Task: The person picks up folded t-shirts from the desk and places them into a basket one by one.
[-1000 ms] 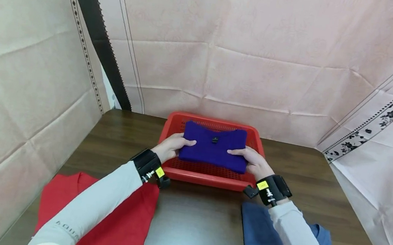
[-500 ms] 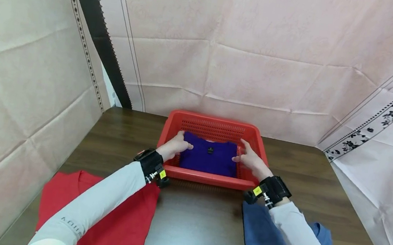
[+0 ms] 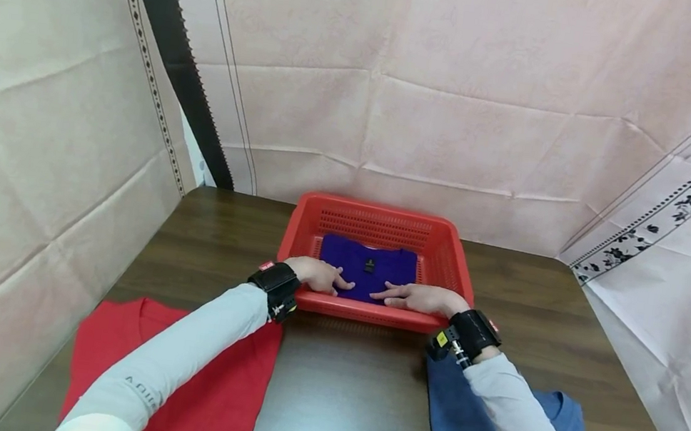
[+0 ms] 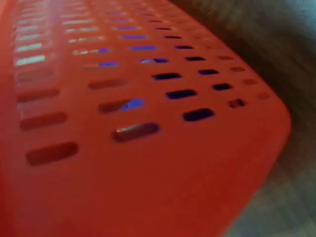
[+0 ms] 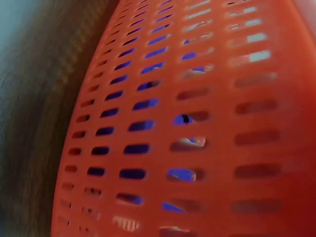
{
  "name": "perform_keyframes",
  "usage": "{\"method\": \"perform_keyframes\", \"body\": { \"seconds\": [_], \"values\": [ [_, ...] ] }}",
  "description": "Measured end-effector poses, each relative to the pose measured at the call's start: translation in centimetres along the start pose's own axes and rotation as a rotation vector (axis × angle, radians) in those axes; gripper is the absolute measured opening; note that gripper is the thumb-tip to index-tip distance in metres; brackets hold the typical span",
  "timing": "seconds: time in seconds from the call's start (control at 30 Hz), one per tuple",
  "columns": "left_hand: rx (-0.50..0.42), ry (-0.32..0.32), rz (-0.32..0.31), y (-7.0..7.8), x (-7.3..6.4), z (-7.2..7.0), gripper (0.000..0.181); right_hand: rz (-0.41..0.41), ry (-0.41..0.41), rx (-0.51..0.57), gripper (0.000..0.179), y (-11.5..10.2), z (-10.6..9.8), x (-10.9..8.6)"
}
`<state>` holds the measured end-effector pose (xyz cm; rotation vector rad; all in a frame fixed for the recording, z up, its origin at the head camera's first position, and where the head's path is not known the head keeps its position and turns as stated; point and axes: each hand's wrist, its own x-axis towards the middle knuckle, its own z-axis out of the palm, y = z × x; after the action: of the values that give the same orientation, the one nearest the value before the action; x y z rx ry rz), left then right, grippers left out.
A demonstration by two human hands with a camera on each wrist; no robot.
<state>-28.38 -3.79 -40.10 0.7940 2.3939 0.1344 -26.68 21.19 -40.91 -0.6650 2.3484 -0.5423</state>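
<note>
In the red basket point(image 3: 360, 310), uncurled left hand point(image 3: 319, 274) and right hand point(image 3: 424, 298) touch the purple shirt point(image 3: 366, 278), room beside its right edge.

The head view looks forward and down from above, far enough back to take in the red slotted plastic basket point(image 3: 366, 311), the brown wood-grain surface point(image 3: 336, 394) and the pale creased cloth sheets point(image 3: 459, 136) behind. Both wrist views face the basket's outer wall slantwise from very near, the left with the surface along its right edge, the right with it along its left; all share the folded purple cloth garment point(image 3: 350, 255), which the wrist views glimpse only through slots
</note>
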Motion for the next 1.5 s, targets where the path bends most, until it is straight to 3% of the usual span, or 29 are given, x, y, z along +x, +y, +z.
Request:
{"method": "perform_keyframes", "body": {
  "seconds": [0.07, 0.1, 0.2, 0.3, 0.37, 0.43, 0.53, 0.67, 0.8, 0.93, 1.03, 1.1, 1.2, 1.33, 1.4, 1.5],
  "values": [
    [-0.006, 0.073, 0.022, -0.1, 0.0, -0.3, 0.04, -0.011, 0.076, -0.017, 0.038, -0.4, -0.1, 0.1],
    [-0.013, 0.139, 0.037, 0.0, -0.1, -0.5, 0.037, -0.018, 0.141, -0.013, 0.037, -0.7, -0.1, 0.0],
    [-0.057, 0.416, 0.091, 0.3, -1.5, -0.7, 0.028, -0.057, 0.445, -0.014, 0.03, -2.4, 0.3, -0.5],
    [-0.137, 0.7, 0.128, 1.0, -4.4, -0.3, 0.023, -0.093, 0.76, 0.068, 0.023, -5.3, 1.4, -1.8],
    [-0.182, 0.839, 0.133, 1.4, -6.8, 0.6, 0.022, -0.129, 0.864, 0.145, 0.025, -7.5, 2.6, -2.9],
    [-0.188, 0.929, 0.13, 1.4, -9.3, 2.0, 0.023, -0.16, 0.859, 0.212, 0.031, -9.5, 4.2, -4.0],
    [-0.161, 1.017, 0.079, 0.7, -12.3, 5.0, 0.023, -0.167, 0.771, 0.226, 0.037, -11.3, 7.1, -5.0],
    [-0.102, 1.088, -0.104, -1.9, -15.7, 10.0, 0.021, -0.182, 0.708, 0.107, 0.039, -12.1, 11.2, -4.2],
    [-0.107, 1.112, -0.346, -5.4, -19.7, 15.2, 0.013, -0.221, 0.682, -0.097, 0.036, -12.1, 14.8, -2.6],
    [-0.14, 1.116, -0.587, -9.1, -23.7, 19.1, 0.016, -0.23, 0.577, -0.164, 0.035, -12.4, 17.0, -1.7],
    [-0.235, 1.008, -0.793, -11.5, -26.0, 20.8, 0.031, -0.222, 0.479, -0.104, 0.04, -12.9, 17.7, -1.1],
    [-0.324, 0.875, -0.889, -12.8, -27.0, 21.5, 0.043, -0.225, 0.432, -0.049, 0.042, -13.4, 18.0, -0.6],
    [-0.45, 0.699, -0.929, -14.2, -27.6, 22.1, 0.065, -0.225, 0.381, 0.068, 0.043, -14.0, 18.2, 0.4],
    [-0.595, 0.555, -0.853, -15.1, -27.6, 21.8, 0.09, -0.208, 0.353, 0.255, 0.037, -14.9, 18.4, 1.6],
    [-0.657, 0.51, -0.804, -15.3, -27.5, 21.5, 0.089, -0.191, 0.301, 0.445, 0.034, -15.4, 18.5, 2.0],
    [-0.74, 0.445, -0.706, -15.5, -27.4, 21.0, 0.086, -0.173, 0.15, 0.832, 0.034, -16.2, 18.7, 2.4]
  ]
}}
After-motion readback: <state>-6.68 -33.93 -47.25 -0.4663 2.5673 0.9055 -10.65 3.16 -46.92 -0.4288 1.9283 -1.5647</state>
